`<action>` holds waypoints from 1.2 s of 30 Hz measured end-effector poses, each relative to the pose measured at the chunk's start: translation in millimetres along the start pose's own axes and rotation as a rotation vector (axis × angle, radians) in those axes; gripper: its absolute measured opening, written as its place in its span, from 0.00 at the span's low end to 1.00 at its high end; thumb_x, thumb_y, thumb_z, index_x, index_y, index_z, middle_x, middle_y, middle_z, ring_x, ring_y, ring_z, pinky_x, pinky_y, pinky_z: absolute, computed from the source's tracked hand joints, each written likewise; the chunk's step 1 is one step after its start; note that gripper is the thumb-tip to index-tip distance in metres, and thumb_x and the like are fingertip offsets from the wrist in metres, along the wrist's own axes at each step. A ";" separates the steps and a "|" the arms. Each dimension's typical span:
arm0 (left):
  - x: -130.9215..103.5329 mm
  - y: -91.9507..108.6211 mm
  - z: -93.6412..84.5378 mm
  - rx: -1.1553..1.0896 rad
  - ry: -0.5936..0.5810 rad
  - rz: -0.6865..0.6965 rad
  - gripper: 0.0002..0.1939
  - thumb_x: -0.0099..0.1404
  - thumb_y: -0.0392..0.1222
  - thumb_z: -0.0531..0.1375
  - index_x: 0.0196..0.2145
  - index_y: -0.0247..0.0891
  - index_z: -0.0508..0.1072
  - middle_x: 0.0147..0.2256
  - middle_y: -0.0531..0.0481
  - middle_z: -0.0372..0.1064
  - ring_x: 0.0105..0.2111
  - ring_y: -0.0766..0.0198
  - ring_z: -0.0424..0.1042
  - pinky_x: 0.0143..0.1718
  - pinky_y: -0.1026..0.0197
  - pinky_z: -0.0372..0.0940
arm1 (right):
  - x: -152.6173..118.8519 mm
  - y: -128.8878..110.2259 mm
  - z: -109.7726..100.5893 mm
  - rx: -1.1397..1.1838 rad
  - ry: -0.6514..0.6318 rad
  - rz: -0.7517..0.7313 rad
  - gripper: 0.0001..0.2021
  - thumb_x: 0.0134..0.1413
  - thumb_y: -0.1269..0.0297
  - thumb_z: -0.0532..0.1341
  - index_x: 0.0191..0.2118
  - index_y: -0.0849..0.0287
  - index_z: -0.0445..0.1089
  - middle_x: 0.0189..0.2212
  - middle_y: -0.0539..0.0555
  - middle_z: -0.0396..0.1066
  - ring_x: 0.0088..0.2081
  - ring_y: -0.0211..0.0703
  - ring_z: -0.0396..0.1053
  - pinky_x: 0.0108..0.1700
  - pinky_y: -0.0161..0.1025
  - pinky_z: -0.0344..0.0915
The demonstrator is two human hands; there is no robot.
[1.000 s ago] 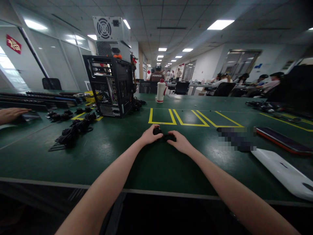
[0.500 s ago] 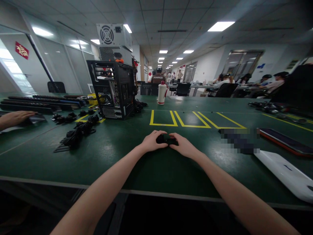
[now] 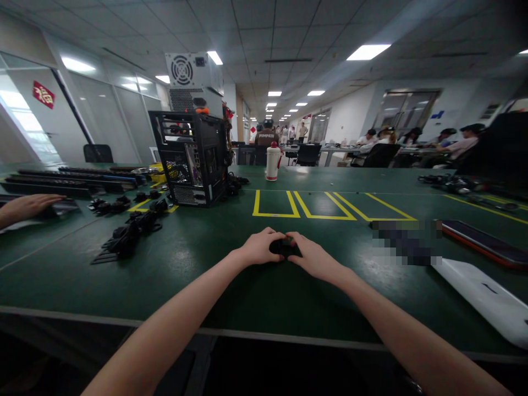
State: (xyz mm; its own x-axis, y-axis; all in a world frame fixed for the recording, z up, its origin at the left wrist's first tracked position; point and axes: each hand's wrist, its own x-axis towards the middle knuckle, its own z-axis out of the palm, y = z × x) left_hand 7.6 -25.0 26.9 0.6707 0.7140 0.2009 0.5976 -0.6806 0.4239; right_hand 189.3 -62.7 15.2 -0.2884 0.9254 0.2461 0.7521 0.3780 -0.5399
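Note:
In front of me, my left hand and my right hand face each other just above the green table, fingers curled inward. Between them is a small black thing, mostly covered by the fingers; its exact kind is too dark to make out. The left fingers and thumb curve round its left side. On its right, my right fingertips and thumb close in and seem to touch it.
At the left lie bundles of black cables, behind them a black computer case topped by power supplies. A co-worker's hand rests far left. Yellow tape outlines, a white bottle, phone and white device are also on the table.
The view has tilted up slightly, so everything sits a little lower. My hands have drawn closer together around the black thing, with the fingertips of both nearly meeting.

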 end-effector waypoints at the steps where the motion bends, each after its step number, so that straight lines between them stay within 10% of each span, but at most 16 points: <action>1: -1.4 6.5 -1.0 0.026 -0.038 0.030 0.28 0.48 0.49 0.62 0.49 0.49 0.63 0.46 0.49 0.60 0.43 0.53 0.66 0.43 0.54 0.62 | -3.9 -2.4 -1.3 -0.001 -0.008 0.003 0.26 0.42 0.71 0.61 0.50 0.55 0.58 0.44 0.58 0.65 0.46 0.52 0.65 0.47 0.48 0.59; 16: -61.4 92.1 5.7 0.248 -0.215 0.239 0.26 0.54 0.54 0.55 0.51 0.55 0.58 0.41 0.46 0.59 0.34 0.54 0.69 0.30 0.56 0.65 | -114.2 -30.2 -5.5 0.213 0.009 0.158 0.28 0.43 0.66 0.59 0.53 0.48 0.53 0.45 0.56 0.64 0.46 0.49 0.65 0.49 0.46 0.61; 24: -76.4 99.4 9.8 0.163 -0.181 0.189 0.26 0.54 0.58 0.54 0.51 0.57 0.57 0.41 0.48 0.59 0.36 0.54 0.68 0.32 0.54 0.66 | -123.0 -46.8 -1.7 0.300 0.076 0.235 0.29 0.44 0.64 0.58 0.54 0.49 0.51 0.43 0.53 0.65 0.45 0.45 0.66 0.50 0.46 0.61; 36: -156.5 70.5 -18.4 -0.029 0.043 -0.188 0.16 0.52 0.34 0.54 0.40 0.45 0.63 0.44 0.52 0.60 0.40 0.65 0.66 0.42 0.66 0.62 | -132.3 -29.3 1.8 0.192 0.169 0.175 0.18 0.51 0.57 0.54 0.49 0.52 0.60 0.45 0.54 0.64 0.47 0.43 0.65 0.49 0.43 0.63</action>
State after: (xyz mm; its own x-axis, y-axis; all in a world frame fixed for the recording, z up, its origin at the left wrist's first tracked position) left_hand -63.3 -181.7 41.6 0.5285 0.8349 0.1534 0.6970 -0.5300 0.4830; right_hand 204.3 -196.1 -3.0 -0.0499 0.9650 0.2576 0.6515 0.2269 -0.7239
